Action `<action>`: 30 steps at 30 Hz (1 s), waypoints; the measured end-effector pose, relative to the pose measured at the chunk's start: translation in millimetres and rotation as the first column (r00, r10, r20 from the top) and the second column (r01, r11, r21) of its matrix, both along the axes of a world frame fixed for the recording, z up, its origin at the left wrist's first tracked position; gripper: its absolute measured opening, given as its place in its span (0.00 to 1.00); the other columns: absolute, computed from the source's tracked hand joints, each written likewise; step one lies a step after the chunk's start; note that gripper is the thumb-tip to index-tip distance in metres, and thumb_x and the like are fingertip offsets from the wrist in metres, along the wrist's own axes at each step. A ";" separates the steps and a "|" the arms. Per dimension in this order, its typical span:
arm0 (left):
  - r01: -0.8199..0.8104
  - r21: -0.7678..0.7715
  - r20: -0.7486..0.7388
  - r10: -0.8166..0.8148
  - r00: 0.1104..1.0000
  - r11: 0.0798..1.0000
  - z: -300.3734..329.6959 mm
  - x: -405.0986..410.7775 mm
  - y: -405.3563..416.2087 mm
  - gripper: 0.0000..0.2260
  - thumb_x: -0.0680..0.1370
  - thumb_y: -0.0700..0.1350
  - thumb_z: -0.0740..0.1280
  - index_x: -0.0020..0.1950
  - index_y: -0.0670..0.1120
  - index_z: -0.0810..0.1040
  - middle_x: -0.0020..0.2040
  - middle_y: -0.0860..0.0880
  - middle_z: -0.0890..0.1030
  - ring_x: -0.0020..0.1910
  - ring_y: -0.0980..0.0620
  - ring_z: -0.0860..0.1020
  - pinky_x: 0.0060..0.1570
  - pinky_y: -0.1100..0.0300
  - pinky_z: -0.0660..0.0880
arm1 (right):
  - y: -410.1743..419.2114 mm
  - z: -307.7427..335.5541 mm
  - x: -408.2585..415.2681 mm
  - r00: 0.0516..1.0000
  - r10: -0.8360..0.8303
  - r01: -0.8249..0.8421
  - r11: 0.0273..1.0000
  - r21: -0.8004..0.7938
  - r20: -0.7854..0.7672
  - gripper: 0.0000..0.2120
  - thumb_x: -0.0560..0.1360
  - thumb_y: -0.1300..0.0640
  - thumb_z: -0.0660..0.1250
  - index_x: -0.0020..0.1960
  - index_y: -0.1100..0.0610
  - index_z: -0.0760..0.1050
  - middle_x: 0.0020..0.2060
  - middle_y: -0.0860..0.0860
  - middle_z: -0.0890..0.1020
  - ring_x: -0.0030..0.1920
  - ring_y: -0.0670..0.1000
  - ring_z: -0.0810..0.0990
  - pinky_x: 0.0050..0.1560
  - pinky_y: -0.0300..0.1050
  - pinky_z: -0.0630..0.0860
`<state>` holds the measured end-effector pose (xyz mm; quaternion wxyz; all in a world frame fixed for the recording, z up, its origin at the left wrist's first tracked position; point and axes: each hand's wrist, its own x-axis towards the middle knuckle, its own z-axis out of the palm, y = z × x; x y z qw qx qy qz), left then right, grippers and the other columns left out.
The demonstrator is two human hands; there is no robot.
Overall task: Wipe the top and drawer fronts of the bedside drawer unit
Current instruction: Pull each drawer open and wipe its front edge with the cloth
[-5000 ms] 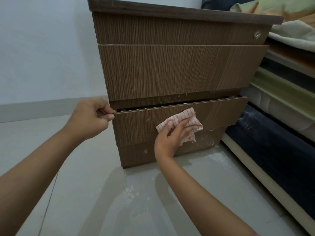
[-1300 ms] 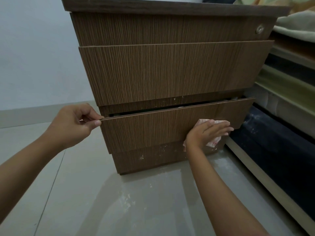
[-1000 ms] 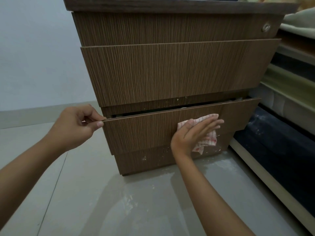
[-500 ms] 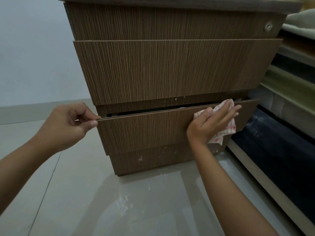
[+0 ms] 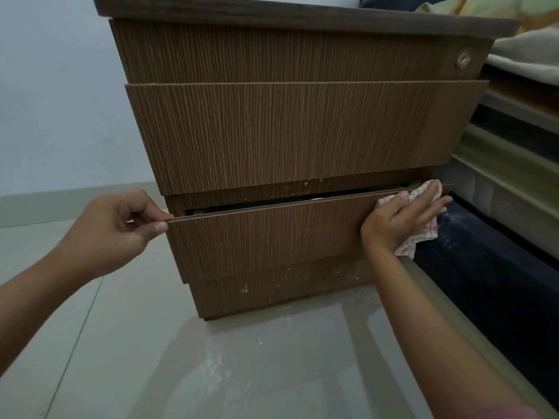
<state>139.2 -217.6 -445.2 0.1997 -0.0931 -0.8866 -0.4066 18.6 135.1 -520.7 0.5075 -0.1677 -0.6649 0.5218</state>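
Left hand [image 5: 112,234] pinches top-left corner of brown wood-grain bottom drawer front [image 5: 272,237], steadying it ajar. Right hand [image 5: 402,219], fingers spread flat, presses red-checked white cloth [image 5: 423,234] at drawer front's top-right corner. Step: wiping bottom front. Next, likely: sweep cloth leftward, then speckled plinth [image 5: 272,291] below drawer front.

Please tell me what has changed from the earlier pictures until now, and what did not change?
The right hand slid the cloth from the middle of the bottom drawer front to its top right corner, pressing it flat all the time. The left hand still pinches the drawer's top left corner, and the drawer stays slightly open. Nothing was let go.
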 end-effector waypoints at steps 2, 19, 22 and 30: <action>-0.005 -0.008 -0.001 0.005 1.000 1.000 1.2 1.2 1.4 0.11 0.70 0.32 0.70 0.36 0.48 0.80 0.40 0.58 0.82 0.39 0.50 0.79 0.42 0.64 0.77 | 9.2 2.9 -3.0 1.000 -0.001 0.001 0.999 -0.032 0.007 0.26 0.80 0.51 0.48 0.76 0.57 0.54 0.76 0.63 0.48 0.75 0.62 0.45 0.73 0.60 0.47; -0.069 -0.015 -0.018 0.069 0.997 0.997 -3.7 0.6 1.5 0.17 0.70 0.33 0.70 0.38 0.57 0.80 0.40 0.59 0.82 0.38 0.53 0.79 0.44 0.57 0.78 | 4.3 -4.5 2.2 0.975 0.059 0.020 0.937 -0.349 0.214 0.26 0.81 0.47 0.44 0.77 0.52 0.43 0.77 0.56 0.42 0.76 0.56 0.41 0.73 0.59 0.40; -0.123 -0.031 -0.071 0.121 0.990 0.992 -9.4 1.8 3.5 0.18 0.70 0.34 0.70 0.37 0.60 0.78 0.41 0.60 0.81 0.38 0.55 0.78 0.38 0.68 0.74 | -12.5 -11.7 9.3 0.976 0.081 -0.014 0.950 -0.313 0.202 0.28 0.80 0.47 0.43 0.77 0.53 0.42 0.77 0.56 0.42 0.76 0.57 0.41 0.72 0.59 0.40; -0.225 -0.054 -0.214 0.209 0.954 0.973 -11.7 5.3 18.0 0.15 0.69 0.32 0.71 0.37 0.54 0.76 0.37 0.52 0.81 0.39 0.58 0.76 0.37 0.77 0.70 | -44.1 -24.0 13.6 0.971 0.158 -0.097 0.946 -0.310 0.178 0.29 0.79 0.46 0.43 0.77 0.52 0.39 0.76 0.56 0.38 0.76 0.57 0.37 0.72 0.57 0.40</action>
